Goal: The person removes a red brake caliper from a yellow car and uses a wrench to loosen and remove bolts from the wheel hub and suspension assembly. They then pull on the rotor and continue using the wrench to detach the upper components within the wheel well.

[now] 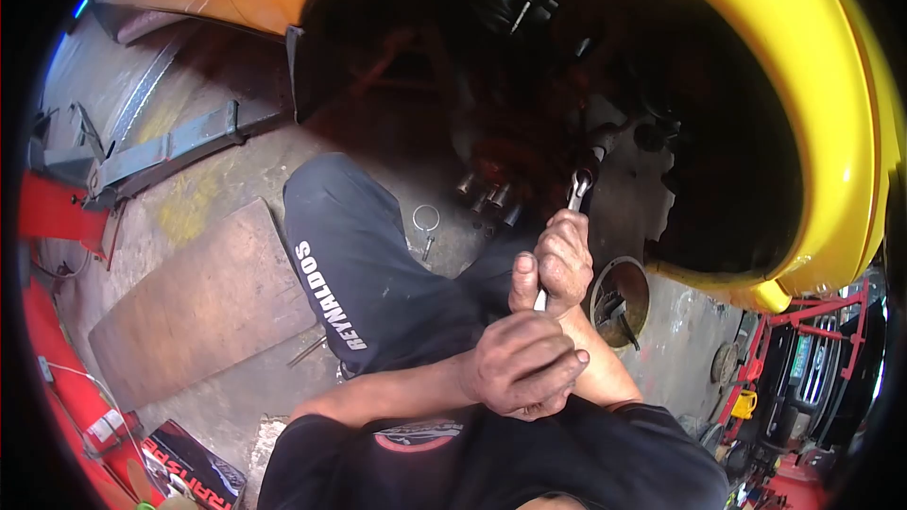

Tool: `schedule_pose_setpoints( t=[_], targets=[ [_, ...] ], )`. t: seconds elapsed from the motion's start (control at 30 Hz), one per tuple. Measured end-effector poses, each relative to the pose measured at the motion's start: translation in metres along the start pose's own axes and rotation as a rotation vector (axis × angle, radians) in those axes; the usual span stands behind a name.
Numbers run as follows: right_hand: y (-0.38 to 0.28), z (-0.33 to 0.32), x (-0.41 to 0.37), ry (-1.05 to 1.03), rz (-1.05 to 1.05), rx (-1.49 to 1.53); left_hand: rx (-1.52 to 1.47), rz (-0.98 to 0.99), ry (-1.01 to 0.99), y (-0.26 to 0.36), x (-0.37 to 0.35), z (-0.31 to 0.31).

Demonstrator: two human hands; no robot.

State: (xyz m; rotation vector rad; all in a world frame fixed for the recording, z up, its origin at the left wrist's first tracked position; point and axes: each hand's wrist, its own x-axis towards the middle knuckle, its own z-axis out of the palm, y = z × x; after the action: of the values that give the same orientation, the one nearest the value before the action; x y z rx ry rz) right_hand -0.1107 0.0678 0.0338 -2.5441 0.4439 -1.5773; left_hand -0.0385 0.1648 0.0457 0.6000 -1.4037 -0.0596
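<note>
A metal wrench [579,191] points up toward dark parts inside the wheel well of a yellow car [831,85]. My right hand [564,263] is wrapped round its shaft, just below the upper end. Lower down, my left hand [529,364] is closed at the wrench's bottom end, its fingers curled; the tool's tip is hidden there. The upper end of the wrench is beside a pale, rounded part [601,142]. Wheel studs [498,195] stick out of the dark hub, left of the wrench.
A blue-grey jack arm [170,153] reaches under the car at the left. A flat brown board [203,307] lies on the floor. A round metal container [621,297] stands right of my hands. A ring with a bolt [426,219] lies near my knee.
</note>
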Motion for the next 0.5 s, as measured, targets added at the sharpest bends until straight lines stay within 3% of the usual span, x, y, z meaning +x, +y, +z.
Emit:
schedule_pose_setpoints(
  t=[0.13, 0.27, 0.5],
  targets=[
    [-0.004, -0.002, 0.009, 0.003, 0.041, -0.002, -0.111, -0.04, -0.02, 0.004, 0.013, 0.006],
    [-0.005, -0.027, 0.053, -0.064, 0.088, -0.022, -0.068, -0.211, 0.037, 0.021, 0.07, 0.016],
    [0.006, -0.044, 0.075, -0.033, 0.104, 0.046, 0.062, -0.2, 0.062, 0.016, 0.112, 0.032]
  ],
)
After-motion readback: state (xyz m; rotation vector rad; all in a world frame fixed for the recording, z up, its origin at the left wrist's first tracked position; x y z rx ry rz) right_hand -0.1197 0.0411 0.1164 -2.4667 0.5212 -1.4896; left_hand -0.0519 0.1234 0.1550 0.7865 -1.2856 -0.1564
